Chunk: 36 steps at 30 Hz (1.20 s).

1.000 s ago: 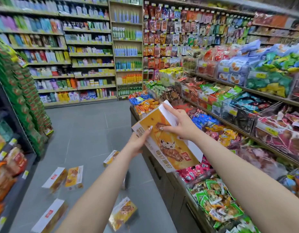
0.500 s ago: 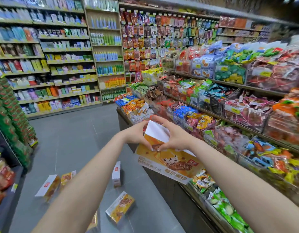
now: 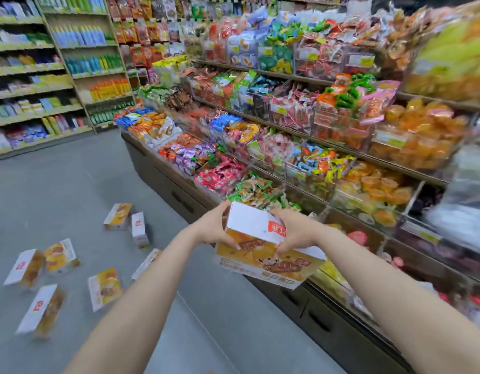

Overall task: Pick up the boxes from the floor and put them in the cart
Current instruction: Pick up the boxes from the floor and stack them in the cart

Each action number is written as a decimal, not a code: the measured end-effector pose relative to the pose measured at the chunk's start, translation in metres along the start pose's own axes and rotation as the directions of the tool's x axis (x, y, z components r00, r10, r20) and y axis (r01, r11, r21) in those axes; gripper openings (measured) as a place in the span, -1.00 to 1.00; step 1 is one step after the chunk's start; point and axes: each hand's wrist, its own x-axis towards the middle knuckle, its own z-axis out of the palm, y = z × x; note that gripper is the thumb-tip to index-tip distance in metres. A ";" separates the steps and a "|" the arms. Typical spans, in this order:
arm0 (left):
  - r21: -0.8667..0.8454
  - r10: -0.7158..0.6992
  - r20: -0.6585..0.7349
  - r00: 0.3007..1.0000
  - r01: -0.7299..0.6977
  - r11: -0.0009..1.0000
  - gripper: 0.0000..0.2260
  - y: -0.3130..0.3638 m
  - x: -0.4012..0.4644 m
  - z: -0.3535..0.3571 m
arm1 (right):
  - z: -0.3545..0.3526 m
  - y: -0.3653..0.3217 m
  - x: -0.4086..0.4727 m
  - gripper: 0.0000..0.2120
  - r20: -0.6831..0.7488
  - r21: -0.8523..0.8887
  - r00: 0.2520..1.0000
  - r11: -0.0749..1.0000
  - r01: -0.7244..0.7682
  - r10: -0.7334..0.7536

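I hold two orange-and-white snack boxes (image 3: 256, 225) stacked in front of me, a smaller-looking one on top of a wider one (image 3: 271, 268). My left hand (image 3: 216, 225) grips the left end of the top box. My right hand (image 3: 294, 232) curls round its right end, fingers reaching onto the lower box. Several more of the same boxes lie scattered on the grey floor to the left, such as one (image 3: 105, 288) near my left forearm and one (image 3: 40, 310) at the far left. No cart is in view.
A long snack display (image 3: 260, 147) with dark drawers below runs along the right side, close to my hands. Shelves of bottles and packets (image 3: 79, 76) line the back wall. Grey floor (image 3: 58, 184) stretches open between them.
The view has swung right and is blurred. My hands have lowered the boxes towards my body, and a second box now shows on top of the first.
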 end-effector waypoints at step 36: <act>0.327 0.480 0.755 0.446 -0.891 0.314 -0.14 0.262 -0.311 0.471 | 0.226 0.050 -0.653 -0.08 -0.146 0.212 0.577 0.595 -0.775 0.804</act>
